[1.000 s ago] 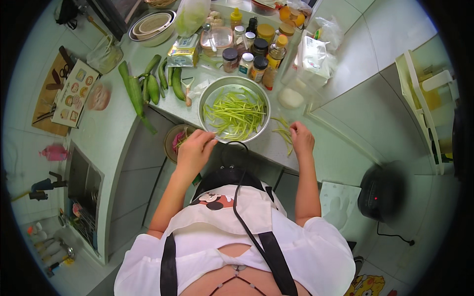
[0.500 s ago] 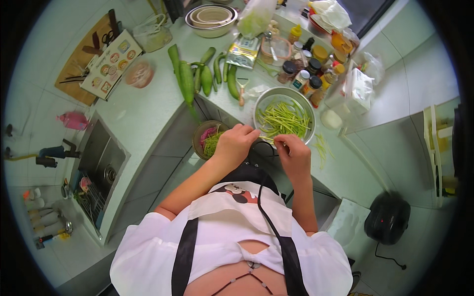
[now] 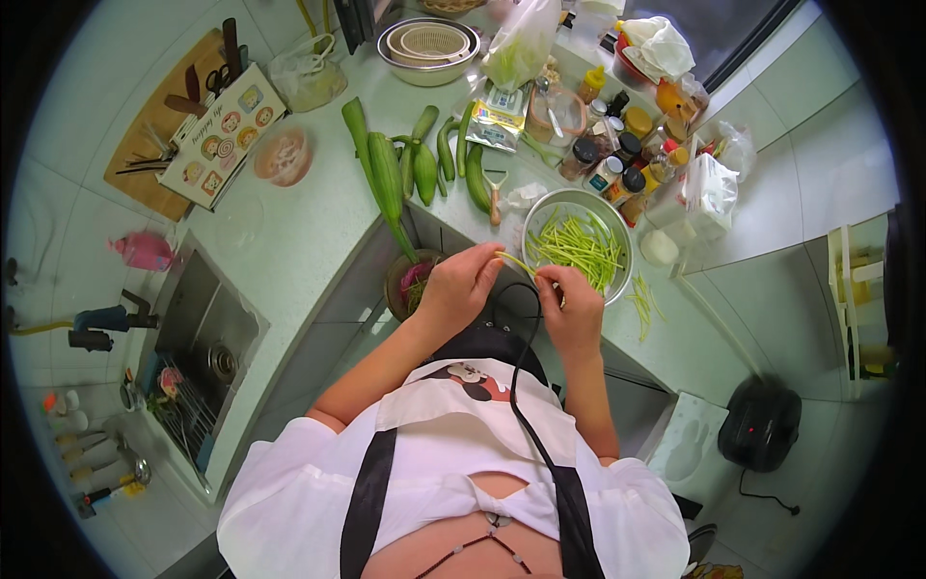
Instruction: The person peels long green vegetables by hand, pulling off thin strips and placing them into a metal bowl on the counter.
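My left hand [image 3: 461,285] and my right hand [image 3: 574,311] are both closed in a pinch in front of the counter. Between them stretches a thin yellow-green vegetable stem [image 3: 516,261], one end at each hand's fingertips. Just beyond my right hand, a round metal bowl [image 3: 627,241] holds a heap of cut green stems [image 3: 577,249]. A few loose stems [image 3: 642,305] lie on the counter right of the bowl. Beneath my left wrist, partly hidden, stands a bin [image 3: 394,291] with a pink liner and green scraps.
Long green gourds [image 3: 386,179] lie along the counter's edge, one hanging over it, beside a peeler [image 3: 495,198]. Seasoning jars [image 3: 606,172] crowd behind the bowl. A sink [image 3: 217,318] is at the left, and a black appliance [image 3: 760,422] at the right.
The counter and its things have shifted slightly right and down in view. My left hand's fingers have turned, and more of the stem between my hands now shows.
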{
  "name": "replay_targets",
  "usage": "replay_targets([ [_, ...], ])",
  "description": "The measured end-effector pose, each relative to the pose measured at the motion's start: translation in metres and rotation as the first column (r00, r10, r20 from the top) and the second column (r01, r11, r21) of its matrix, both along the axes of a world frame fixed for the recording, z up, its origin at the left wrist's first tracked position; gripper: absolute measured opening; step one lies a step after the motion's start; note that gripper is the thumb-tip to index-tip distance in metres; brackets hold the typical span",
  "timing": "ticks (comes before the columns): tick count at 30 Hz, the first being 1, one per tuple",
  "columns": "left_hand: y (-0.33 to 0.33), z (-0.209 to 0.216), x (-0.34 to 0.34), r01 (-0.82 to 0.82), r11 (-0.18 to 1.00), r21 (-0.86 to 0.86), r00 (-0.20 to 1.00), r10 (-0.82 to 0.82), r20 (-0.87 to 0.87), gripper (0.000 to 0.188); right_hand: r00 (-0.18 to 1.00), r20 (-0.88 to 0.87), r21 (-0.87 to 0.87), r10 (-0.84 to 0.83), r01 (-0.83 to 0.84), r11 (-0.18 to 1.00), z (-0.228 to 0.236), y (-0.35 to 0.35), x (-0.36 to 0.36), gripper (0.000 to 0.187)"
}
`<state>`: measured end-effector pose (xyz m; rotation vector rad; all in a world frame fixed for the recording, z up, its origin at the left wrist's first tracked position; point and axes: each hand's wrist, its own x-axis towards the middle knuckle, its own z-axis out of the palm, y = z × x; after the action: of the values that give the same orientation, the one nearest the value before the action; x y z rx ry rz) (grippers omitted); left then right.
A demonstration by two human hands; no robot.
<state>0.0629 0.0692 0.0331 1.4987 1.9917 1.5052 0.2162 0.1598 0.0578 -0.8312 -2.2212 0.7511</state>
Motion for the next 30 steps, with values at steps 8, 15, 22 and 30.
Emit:
replay_targets([
  [8, 0.0, 0.002, -0.012, 0.128, 0.989, -0.073, 0.95, -0.101, 0.294, 0.024, 0.997, -0.052, 0.256, 0.049, -0.034, 0.966, 0.001, -0.01, -0.022, 0.007],
  [15, -0.005, 0.005, -0.013, 0.119, 0.986, -0.118, 0.97, -0.09, 0.226, 0.023, 0.997, -0.033, 0.3, 0.067, -0.054, 0.952, -0.003, -0.011, -0.025, 0.006],
  [22, -0.011, -0.002, -0.013, 0.109, 0.983, -0.149, 0.981, -0.083, 0.173, 0.025, 0.998, -0.005, 0.253, 0.065, -0.061, 0.965, -0.007, -0.012, -0.022, 0.007],
  [30, -0.022, 0.001, -0.008, 0.135, 0.982, -0.132, 0.981, -0.114, 0.155, 0.022, 0.993, 0.026, 0.148, 0.116, -0.118, 0.982, -0.007, -0.018, -0.019, 0.011],
])
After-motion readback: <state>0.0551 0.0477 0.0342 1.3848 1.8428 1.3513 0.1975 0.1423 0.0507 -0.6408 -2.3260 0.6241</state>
